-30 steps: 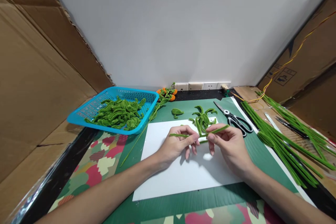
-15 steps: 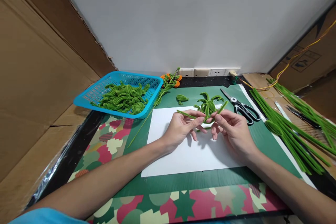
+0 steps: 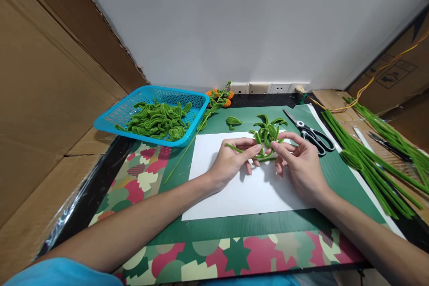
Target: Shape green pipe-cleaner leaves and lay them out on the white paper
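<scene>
My left hand pinches a green fuzzy pipe cleaner between thumb and fingertips, and one end sticks out to the left. Opposite it, my right hand has thumb and index finger closed around the other part of the same pipe cleaner, which bends upward there. Fingers partly hide its middle. Just beyond my fingertips lies a small pile of green pipe-cleaner leaves. Another green piece lies below the hands on the white paper. A single green leaf rests on the green mat farther back.
Left stands a blue basket of green leaves. Beside it lies a long green stem with orange flowers. Black-handled scissors lie right of my right hand. Bundles of green pipe cleaners and a pair of pliers are farther right.
The pipe cleaner's right end, which slanted out to the right, now points more upright. My right hand's fingers have shifted around it, while my left hand stays nearly in place.
</scene>
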`<control>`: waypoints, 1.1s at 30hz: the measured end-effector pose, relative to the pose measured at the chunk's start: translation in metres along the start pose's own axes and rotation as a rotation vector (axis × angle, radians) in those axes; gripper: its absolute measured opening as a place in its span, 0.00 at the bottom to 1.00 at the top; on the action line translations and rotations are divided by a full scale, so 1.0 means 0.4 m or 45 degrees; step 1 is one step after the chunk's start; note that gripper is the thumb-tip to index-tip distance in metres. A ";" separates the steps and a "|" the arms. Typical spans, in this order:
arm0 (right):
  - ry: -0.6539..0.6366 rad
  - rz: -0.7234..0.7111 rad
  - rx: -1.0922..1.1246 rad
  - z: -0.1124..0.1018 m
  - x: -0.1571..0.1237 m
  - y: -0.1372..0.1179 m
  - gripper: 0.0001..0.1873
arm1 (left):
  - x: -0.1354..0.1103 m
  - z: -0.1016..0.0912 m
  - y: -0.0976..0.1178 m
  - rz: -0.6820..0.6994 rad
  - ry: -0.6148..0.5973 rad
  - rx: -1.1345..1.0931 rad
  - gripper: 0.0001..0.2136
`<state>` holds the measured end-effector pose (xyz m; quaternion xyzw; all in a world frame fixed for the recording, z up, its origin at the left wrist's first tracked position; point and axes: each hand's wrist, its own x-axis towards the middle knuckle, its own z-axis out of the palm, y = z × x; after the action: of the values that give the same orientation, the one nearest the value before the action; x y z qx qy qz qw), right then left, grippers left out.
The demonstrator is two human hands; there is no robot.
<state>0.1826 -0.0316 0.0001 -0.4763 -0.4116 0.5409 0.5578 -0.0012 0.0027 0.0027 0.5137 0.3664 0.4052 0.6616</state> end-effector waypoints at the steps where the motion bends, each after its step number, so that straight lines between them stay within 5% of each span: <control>1: 0.015 -0.032 -0.049 -0.001 0.000 -0.002 0.24 | -0.001 0.000 0.001 0.000 -0.012 0.003 0.18; 14: -0.195 -0.551 -0.911 -0.029 -0.005 -0.016 0.10 | -0.014 0.002 -0.016 0.036 -0.050 0.160 0.17; 22: -0.327 -0.585 -0.862 -0.038 0.006 -0.009 0.11 | -0.010 0.000 -0.023 0.062 -0.049 0.139 0.16; 33: -0.272 -0.508 -0.632 -0.041 0.019 0.004 0.06 | -0.006 -0.007 -0.025 0.042 -0.117 0.117 0.17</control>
<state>0.1988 -0.0254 -0.0051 -0.4483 -0.6721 0.3511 0.4733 -0.0031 0.0003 -0.0074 0.5675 0.3452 0.3750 0.6467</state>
